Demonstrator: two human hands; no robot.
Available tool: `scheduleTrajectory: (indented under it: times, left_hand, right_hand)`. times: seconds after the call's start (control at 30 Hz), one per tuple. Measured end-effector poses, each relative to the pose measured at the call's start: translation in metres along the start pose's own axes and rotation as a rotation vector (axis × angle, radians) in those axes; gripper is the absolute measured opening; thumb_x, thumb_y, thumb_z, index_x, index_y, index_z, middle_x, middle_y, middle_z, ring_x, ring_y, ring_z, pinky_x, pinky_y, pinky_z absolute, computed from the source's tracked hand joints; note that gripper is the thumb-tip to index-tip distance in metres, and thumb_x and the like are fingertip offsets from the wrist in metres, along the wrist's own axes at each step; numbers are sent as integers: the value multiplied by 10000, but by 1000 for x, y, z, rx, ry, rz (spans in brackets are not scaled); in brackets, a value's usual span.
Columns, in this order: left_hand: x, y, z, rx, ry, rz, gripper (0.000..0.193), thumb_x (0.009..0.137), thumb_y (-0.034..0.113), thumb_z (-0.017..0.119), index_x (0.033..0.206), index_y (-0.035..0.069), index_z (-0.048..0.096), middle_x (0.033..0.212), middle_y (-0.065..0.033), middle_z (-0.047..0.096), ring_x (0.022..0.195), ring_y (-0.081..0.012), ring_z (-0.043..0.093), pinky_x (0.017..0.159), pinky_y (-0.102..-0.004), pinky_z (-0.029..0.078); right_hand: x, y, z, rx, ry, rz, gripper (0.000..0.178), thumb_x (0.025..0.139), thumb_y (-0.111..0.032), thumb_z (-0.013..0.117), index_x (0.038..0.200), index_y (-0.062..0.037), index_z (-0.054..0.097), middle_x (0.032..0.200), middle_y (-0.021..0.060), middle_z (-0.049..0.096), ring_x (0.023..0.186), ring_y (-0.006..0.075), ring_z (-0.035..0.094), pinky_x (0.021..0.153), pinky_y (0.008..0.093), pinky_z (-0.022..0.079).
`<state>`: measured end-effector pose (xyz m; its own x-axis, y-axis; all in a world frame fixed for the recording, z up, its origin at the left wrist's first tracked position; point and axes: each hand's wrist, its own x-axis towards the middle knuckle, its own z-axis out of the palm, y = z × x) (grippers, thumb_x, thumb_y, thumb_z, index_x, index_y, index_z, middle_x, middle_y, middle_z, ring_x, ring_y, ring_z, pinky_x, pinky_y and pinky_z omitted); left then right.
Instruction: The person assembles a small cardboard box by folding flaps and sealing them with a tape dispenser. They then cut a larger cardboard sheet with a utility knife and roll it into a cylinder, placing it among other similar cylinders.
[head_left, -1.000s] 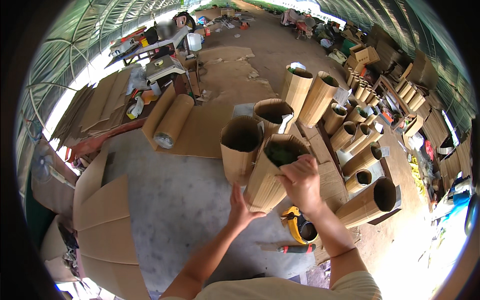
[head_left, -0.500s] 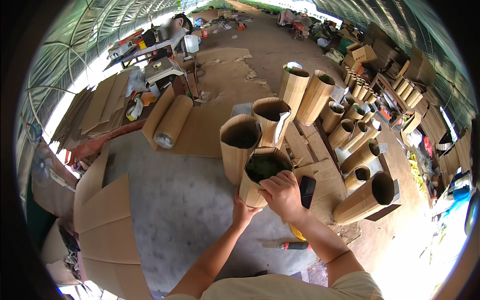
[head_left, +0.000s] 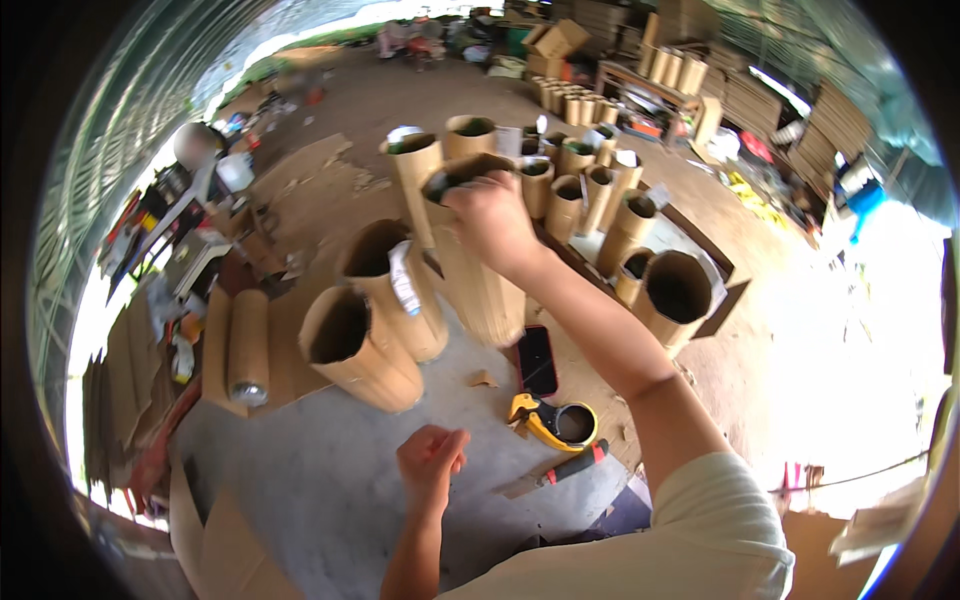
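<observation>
My right hand (head_left: 490,220) is stretched far forward, its fingers closed over the rim of a tall cardboard tube (head_left: 480,290) with dark green matter inside. The tube leans a little, and its lower end is near a phone (head_left: 538,360). My left hand (head_left: 432,465) hovers over the grey table, fingers curled into a loose fist with nothing visible in them. Two wide cardboard tubes stand left of the held one: a nearer tube (head_left: 365,350) with a dark inside, and another tube (head_left: 405,290) with a white label at its rim.
A yellow tape dispenser (head_left: 550,422) and a knife with a red-black handle (head_left: 575,464) lie at the right of the grey table (head_left: 300,470). Behind stand several cardboard tubes (head_left: 565,205), some in a tray. A wide tube (head_left: 672,300) stands right, beyond my forearm. Another tube (head_left: 248,345) lies at left.
My right hand has carried the tube forward and away from the two wide tubes. My left hand has let go of its side and drawn back. The view has swung right.
</observation>
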<state>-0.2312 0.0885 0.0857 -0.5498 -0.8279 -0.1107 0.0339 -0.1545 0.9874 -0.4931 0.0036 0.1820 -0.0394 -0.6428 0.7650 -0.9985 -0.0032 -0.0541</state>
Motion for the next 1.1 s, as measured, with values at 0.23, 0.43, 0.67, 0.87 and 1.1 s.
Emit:
scheduleTrajectory:
  times: [0.23,0.43,0.67,0.87,1.1]
  left_hand:
    - [-52,138,41,-633,-1005,340,608,854,591,385,829,17,584,878,-110,513,755,-203,487,663,-322,429]
    - [-64,140,46,-903,-986,548,676,837,630,352,923,13,612,916,-109,458,816,-203,436,735,-308,409]
    - [-73,151,51,-969,-968,621,615,836,602,407,898,19,589,908,-101,456,791,-201,450,702,-300,412]
    - [-92,163,57,-1012,-903,420,586,844,572,437,934,6,562,915,-119,456,794,-204,458,694,-303,409]
    - [-95,141,50,-889,-1131,720,634,780,600,527,988,1,538,961,-123,441,820,-199,451,719,-329,402]
  right_hand:
    - [-2,79,86,-162,-106,120,114,645,-59,559,733,-106,613,737,73,622,789,235,588,786,362,370]
    - [-12,109,129,-192,-291,226,127,709,-119,545,815,-82,604,802,136,634,769,305,612,689,424,463]
    - [-14,98,123,-132,-256,207,135,679,-97,545,793,-27,568,831,164,606,813,345,583,733,436,465]
    - [-32,88,96,-196,-84,270,330,663,-74,587,993,-66,572,987,121,549,964,320,490,841,406,418]
    - [-114,-49,57,325,-7,1,313,663,28,601,971,-19,577,950,137,567,905,320,527,801,396,459]
